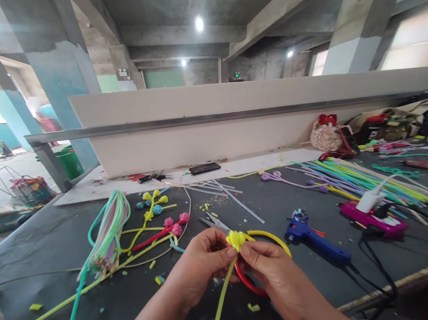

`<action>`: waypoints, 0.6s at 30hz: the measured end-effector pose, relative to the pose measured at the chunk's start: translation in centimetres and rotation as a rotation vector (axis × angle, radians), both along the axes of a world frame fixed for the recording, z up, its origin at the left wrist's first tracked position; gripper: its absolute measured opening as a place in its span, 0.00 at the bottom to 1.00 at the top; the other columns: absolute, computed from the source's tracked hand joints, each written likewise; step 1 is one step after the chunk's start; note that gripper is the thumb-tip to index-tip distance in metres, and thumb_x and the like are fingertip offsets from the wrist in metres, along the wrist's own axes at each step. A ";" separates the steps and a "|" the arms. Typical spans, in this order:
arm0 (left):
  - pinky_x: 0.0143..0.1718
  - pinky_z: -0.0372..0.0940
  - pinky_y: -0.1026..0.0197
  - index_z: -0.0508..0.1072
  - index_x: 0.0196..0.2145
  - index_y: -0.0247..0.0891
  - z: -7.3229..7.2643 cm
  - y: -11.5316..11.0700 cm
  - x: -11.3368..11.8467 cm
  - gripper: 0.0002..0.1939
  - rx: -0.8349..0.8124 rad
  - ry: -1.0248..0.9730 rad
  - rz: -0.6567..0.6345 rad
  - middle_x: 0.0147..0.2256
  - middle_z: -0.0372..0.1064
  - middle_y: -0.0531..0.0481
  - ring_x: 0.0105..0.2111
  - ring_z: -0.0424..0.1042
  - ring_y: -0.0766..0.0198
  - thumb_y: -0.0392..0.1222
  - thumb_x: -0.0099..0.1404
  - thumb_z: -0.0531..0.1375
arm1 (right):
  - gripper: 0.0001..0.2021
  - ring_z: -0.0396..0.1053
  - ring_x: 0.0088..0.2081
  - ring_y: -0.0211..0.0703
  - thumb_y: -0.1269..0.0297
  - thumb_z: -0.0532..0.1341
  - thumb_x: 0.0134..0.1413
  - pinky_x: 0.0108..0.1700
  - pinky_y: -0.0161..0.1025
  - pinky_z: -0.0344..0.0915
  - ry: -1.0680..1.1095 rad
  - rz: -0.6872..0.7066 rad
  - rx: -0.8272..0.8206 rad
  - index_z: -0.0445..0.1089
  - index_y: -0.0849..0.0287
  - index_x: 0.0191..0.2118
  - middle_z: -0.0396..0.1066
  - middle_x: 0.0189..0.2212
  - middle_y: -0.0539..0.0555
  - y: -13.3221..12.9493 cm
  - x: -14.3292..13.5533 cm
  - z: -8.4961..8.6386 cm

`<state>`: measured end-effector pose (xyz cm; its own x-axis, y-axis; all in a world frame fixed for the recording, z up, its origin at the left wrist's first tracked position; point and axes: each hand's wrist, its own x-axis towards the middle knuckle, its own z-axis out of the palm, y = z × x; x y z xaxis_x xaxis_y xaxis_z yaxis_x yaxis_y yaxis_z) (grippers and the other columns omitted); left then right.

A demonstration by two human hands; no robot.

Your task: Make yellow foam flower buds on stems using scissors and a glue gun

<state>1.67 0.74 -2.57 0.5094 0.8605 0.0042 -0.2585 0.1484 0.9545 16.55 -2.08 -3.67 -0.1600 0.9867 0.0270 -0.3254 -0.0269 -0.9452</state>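
Note:
Both hands meet above the dark tabletop on a small bright yellow flower-like piece (236,239). My left hand (201,264) pinches its left side between thumb and fingers. The thumb and fingers of my right hand (273,271) close on its right side. A yellow-green strip (224,310) hangs down from beneath the piece toward the table's front edge. Behind the hands are scissors with grey blades (216,223), a yellow handle loop (273,237) and a red one (249,285). I cannot tell whether the scissors lie on the table or hang from my right hand.
To the right lie a blue glue gun (318,244), a magenta power strip (373,217) and long coloured strips (337,179). Leftward are a bundle of pale strips (111,233) and yellow (151,204) and pink (176,226) flower-like pieces. A phone (205,168) rests at the back.

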 end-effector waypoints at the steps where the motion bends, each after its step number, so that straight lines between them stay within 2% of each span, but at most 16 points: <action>1: 0.26 0.67 0.63 0.65 0.32 0.33 0.0 0.0 0.1 0.13 -0.008 -0.004 -0.002 0.25 0.62 0.55 0.20 0.63 0.74 0.42 0.54 0.64 | 0.06 0.64 0.30 0.38 0.62 0.66 0.47 0.35 0.36 0.61 0.015 -0.009 -0.014 0.78 0.58 0.32 0.71 0.23 0.50 0.0 -0.1 0.0; 3: 0.26 0.67 0.63 0.65 0.32 0.33 0.1 -0.1 0.3 0.13 -0.020 -0.009 0.005 0.25 0.62 0.56 0.20 0.63 0.74 0.42 0.54 0.64 | 0.06 0.65 0.29 0.38 0.63 0.68 0.43 0.36 0.36 0.61 0.080 -0.041 -0.054 0.78 0.58 0.30 0.71 0.22 0.50 0.1 -0.3 0.1; 7: 0.25 0.67 0.63 0.65 0.31 0.33 0.1 -0.5 0.6 0.13 -0.042 0.035 0.057 0.25 0.64 0.54 0.21 0.64 0.72 0.44 0.55 0.62 | 0.07 0.63 0.24 0.34 0.64 0.72 0.34 0.29 0.32 0.60 0.260 -0.155 -0.125 0.76 0.61 0.23 0.70 0.19 0.48 0.6 -0.8 0.6; 11: 0.25 0.66 0.63 0.67 0.27 0.32 0.3 -0.9 1.1 0.13 -0.027 0.149 0.048 0.24 0.65 0.52 0.20 0.64 0.71 0.46 0.55 0.61 | 0.09 0.62 0.23 0.32 0.63 0.72 0.32 0.26 0.30 0.59 0.337 -0.225 -0.149 0.76 0.60 0.23 0.70 0.19 0.47 1.5 -1.0 0.6; 18: 0.20 0.59 0.68 0.65 0.22 0.34 0.9 -1.3 2.6 0.09 0.091 0.319 0.077 0.18 0.63 0.55 0.16 0.62 0.72 0.41 0.55 0.57 | 0.14 0.58 0.16 0.30 0.62 0.74 0.23 0.18 0.29 0.54 0.420 -0.278 -0.222 0.73 0.61 0.22 0.67 0.15 0.45 1.8 -1.7 0.1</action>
<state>4.22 -0.55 -1.63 0.4310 0.8999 -0.0667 0.0483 0.0508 0.9975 14.88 -0.25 -3.57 0.0870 0.9796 -0.1814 -0.6969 -0.0702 -0.7137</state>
